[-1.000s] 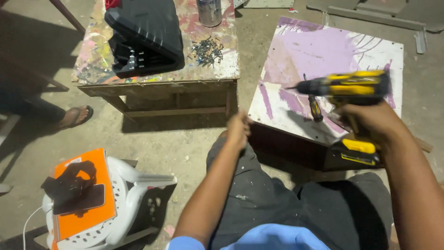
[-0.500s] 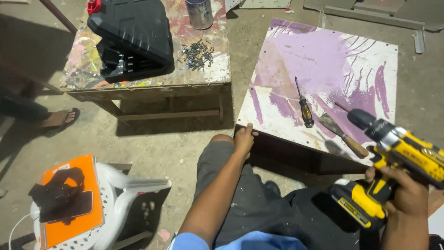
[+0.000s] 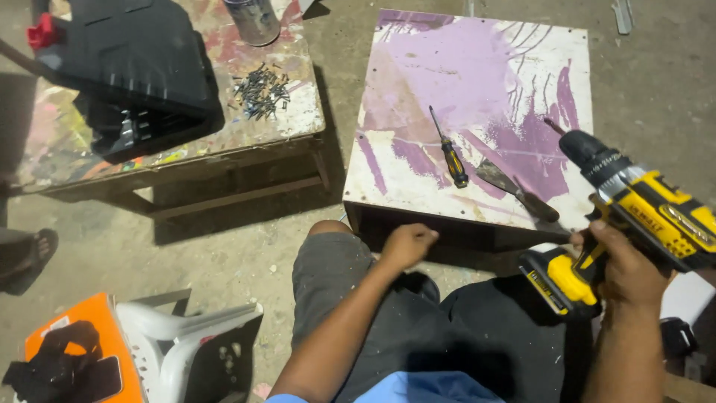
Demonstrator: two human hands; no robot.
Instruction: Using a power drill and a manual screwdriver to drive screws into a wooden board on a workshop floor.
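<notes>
A yellow and black cordless drill (image 3: 634, 216) is gripped by its handle in the right hand (image 3: 626, 269), fingers wrapped closed around it. It has been brought down and back from a second ago, when it was held level over the paint-streaked board (image 3: 477, 82); now it is tilted, bit aimed up and left, just off the board's near right corner — withdrawn from the surface rather than applied to it. The left hand (image 3: 406, 245) is curled loosely shut and empty, resting at the knee beside the board's front edge, much as before.

On the board a yellow-handled screwdriver (image 3: 447, 149) and a scraper (image 3: 518, 190) are laid near the drill's tip, close to any return path. Further left, a paint-stained bench (image 3: 246, 142) is seen with a heap of screws (image 3: 261, 91), a metal can (image 3: 253, 19) and an open black case (image 3: 130, 71) — well apart. A white plastic chair (image 3: 190, 347) stands at lower left.
</notes>
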